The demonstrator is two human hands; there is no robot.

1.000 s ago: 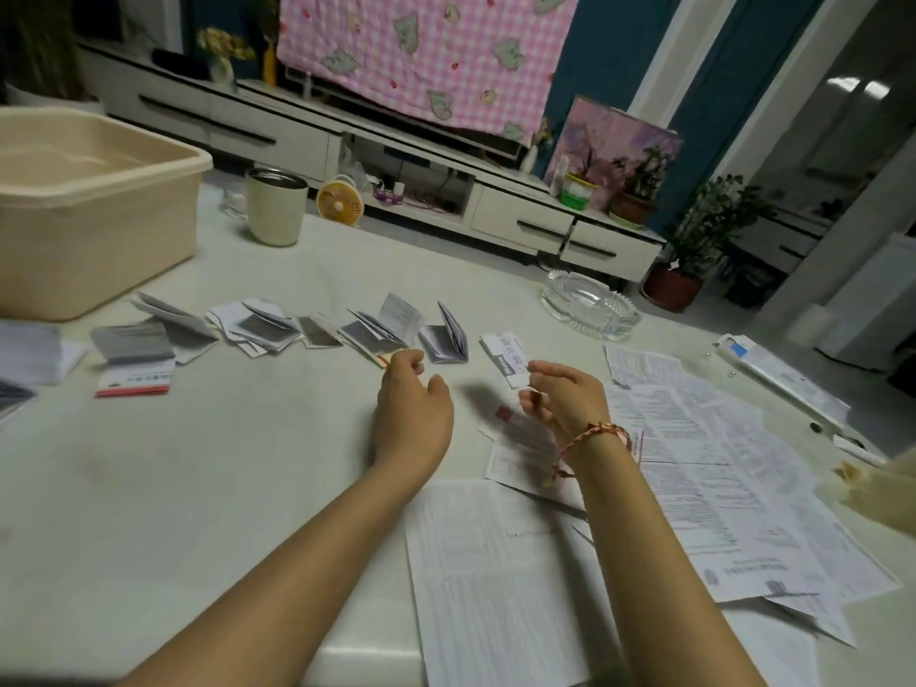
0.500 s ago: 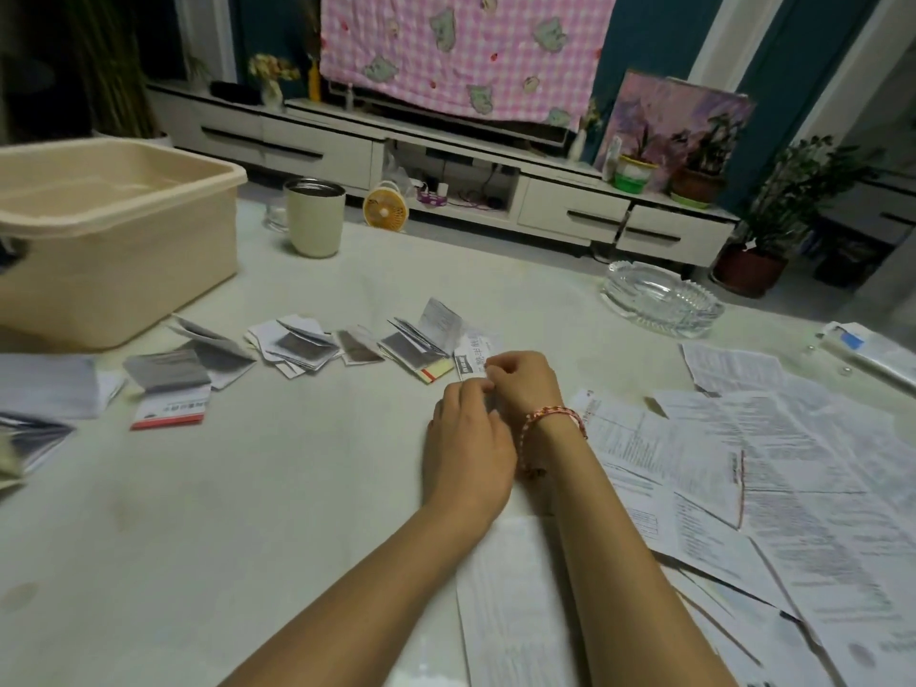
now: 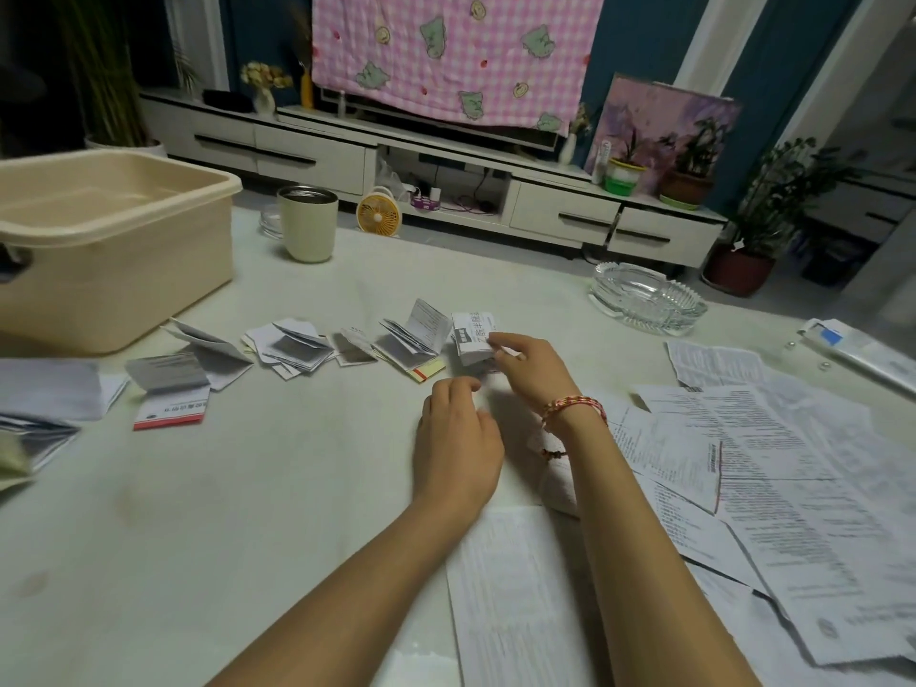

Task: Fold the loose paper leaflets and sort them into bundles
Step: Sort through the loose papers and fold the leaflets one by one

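A row of folded leaflets [image 3: 297, 347] runs across the middle of the white table [image 3: 248, 513]. At the row's right end my right hand [image 3: 533, 369] pinches a small folded leaflet [image 3: 473, 334] and holds it at the table surface. Just below it my left hand [image 3: 458, 438] rests on the table with loosely curled fingers, holding nothing. Several unfolded printed sheets [image 3: 773, 488] lie spread over the right side of the table. One more sheet [image 3: 510, 597] lies between my forearms.
A beige plastic tub [image 3: 114, 240] stands at the far left, with a cream mug [image 3: 307, 223] beside it. A glass ashtray [image 3: 647, 297] sits at the far right. More paper stacks [image 3: 44, 404] lie at the left edge. A white box [image 3: 862, 354] lies at the right edge.
My right hand carried the small folded leaflet leftwards to the right end of the folded row. My left hand drew back from it and settled on the table.
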